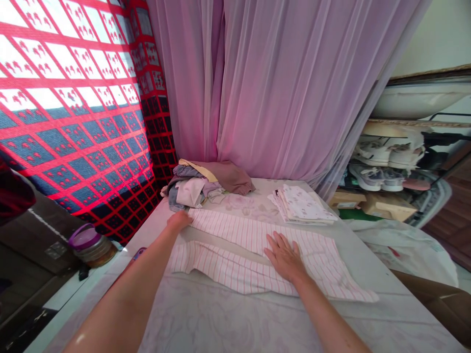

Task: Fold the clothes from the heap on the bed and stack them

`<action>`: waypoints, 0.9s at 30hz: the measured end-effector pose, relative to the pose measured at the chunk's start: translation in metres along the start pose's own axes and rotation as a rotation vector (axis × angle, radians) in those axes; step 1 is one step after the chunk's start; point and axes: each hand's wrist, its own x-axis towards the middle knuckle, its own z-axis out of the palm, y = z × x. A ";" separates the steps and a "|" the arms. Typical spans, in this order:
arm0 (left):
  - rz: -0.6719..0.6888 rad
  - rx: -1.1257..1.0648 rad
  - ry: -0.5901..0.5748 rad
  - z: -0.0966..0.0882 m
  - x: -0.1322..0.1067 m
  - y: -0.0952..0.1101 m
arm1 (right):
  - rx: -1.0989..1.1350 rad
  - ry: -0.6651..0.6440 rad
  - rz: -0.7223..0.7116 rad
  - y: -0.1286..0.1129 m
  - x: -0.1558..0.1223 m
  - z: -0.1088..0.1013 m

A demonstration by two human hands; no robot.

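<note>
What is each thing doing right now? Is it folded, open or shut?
White pink-striped cloth garment: spread flat
Left hand: resting on its edge
Right hand: open, pressing flat on it
White printed cloth stack: folded, piled
Mixed-colour clothes heap: loosely piled
Purple-lidded glass jar: lid on
Sheer mauve curtain: hanging down

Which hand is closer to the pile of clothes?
Left. The left hand is just in front of the pile of clothes; the right hand lies farther away, flat on the pink-striped cloth.

White, pink-striped cloth garment (235,267) lies flat, folded lengthwise, upper band overlapping lower, edges uneven, on floral-patterned bedsheet (228,323).
</note>
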 end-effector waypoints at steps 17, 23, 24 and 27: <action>0.770 0.003 0.040 0.037 -0.058 0.058 | -0.004 -0.033 0.017 -0.001 -0.001 -0.006; 0.936 -0.028 -0.025 0.074 -0.081 0.101 | 0.033 -0.041 0.026 -0.006 -0.001 -0.009; 0.920 -0.031 -0.016 0.072 -0.078 0.099 | 0.048 -0.040 0.021 -0.006 -0.002 -0.010; 0.796 -0.031 0.055 0.051 -0.059 0.074 | 0.080 -0.024 0.000 0.003 -0.006 -0.016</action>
